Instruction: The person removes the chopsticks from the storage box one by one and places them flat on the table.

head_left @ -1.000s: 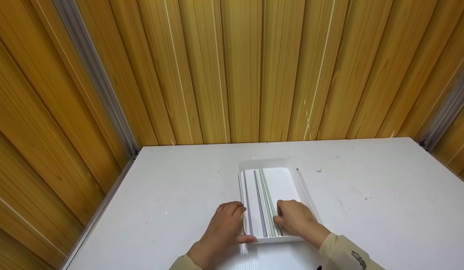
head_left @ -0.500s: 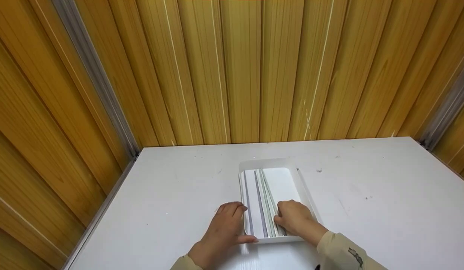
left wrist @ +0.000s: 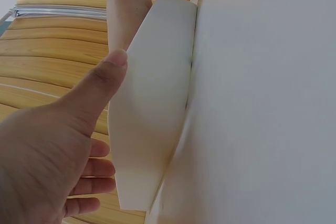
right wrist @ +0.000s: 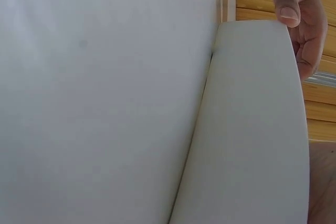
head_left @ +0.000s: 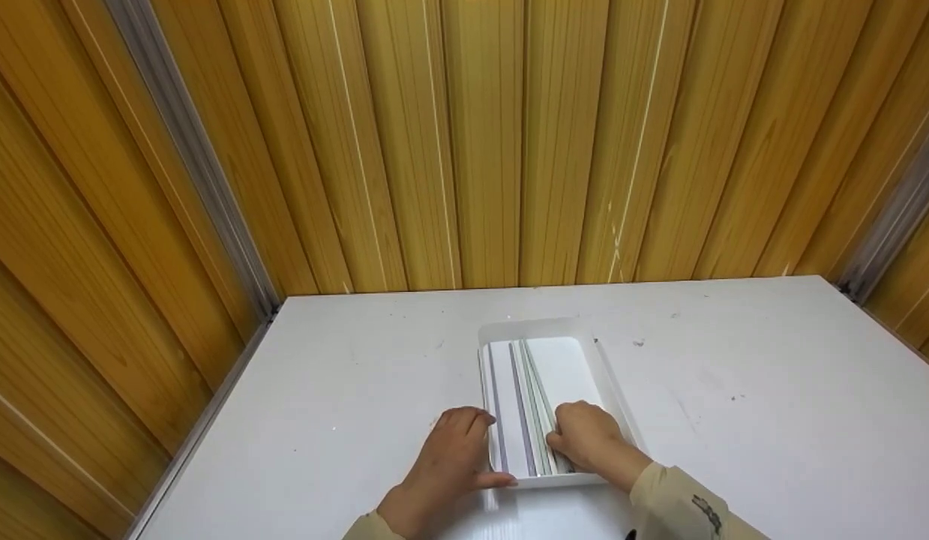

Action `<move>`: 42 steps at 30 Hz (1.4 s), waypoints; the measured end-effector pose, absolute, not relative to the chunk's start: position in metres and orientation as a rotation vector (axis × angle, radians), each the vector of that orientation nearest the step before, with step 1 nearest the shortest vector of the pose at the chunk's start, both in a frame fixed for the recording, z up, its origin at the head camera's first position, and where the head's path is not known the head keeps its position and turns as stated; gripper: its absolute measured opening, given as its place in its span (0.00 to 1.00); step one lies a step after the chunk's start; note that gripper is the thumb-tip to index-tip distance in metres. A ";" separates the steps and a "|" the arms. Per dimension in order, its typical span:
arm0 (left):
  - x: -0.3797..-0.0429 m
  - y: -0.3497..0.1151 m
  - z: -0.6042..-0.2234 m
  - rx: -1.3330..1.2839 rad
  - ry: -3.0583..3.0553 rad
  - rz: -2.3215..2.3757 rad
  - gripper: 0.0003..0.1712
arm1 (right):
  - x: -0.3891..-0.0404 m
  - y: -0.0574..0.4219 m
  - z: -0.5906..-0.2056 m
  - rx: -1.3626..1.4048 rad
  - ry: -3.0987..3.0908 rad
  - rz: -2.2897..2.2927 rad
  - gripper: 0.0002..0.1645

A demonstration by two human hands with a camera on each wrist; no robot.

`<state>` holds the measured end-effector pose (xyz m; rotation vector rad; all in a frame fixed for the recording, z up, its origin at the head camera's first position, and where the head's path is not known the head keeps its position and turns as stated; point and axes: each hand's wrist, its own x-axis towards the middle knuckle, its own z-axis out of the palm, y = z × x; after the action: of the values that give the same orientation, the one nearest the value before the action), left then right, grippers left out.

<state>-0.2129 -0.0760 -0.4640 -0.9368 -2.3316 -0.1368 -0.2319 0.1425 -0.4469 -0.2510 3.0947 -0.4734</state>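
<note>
A white rectangular tray (head_left: pixel 543 480) lies on the table, with several long thin strips in its left half, some purple-grey and some pale green. At its near left corner my left hand (head_left: pixel 453 450) holds the tray, fingers over the left wall and thumb along the near wall. In the left wrist view, the thumb (left wrist: pixel 102 77) touches the tray's rim. My right hand (head_left: pixel 590 435) is down inside the tray with curled fingers, pinching a pale green strip (head_left: pixel 537 382) near its close end. The fingertips are hidden from above. The right wrist view mostly shows the tray's outer wall (right wrist: pixel 252 124).
The white table (head_left: pixel 344 375) extends to both sides of the tray, with small dark marks on its top. Wood-patterned panels (head_left: pixel 486 150) rise behind and at the sides, joined by metal corner posts (head_left: pixel 202 150).
The near end of the rightmost pale green strip has shifted slightly right, spreading it from its neighbours. My right forearm has drawn slightly left; my left hand stays on the tray corner.
</note>
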 end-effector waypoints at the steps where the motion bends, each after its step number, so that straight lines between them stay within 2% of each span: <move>1: -0.213 -0.076 -0.464 -0.937 -2.338 -0.140 0.44 | -0.232 0.143 -0.447 -0.250 3.096 -0.479 0.14; 33: -0.213 -0.074 -0.463 -0.916 -2.379 -0.094 0.42 | -0.226 0.153 -0.436 -0.253 3.145 -0.551 0.12; 42: -0.212 -0.075 -0.462 -0.919 -2.409 -0.086 0.42 | -0.224 0.157 -0.428 -0.233 3.121 -0.609 0.15</move>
<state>-0.2122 -0.0748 -0.4616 -0.9191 -2.4089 -0.0862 -0.2241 0.1571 -0.4283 -0.2326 3.1210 -0.6095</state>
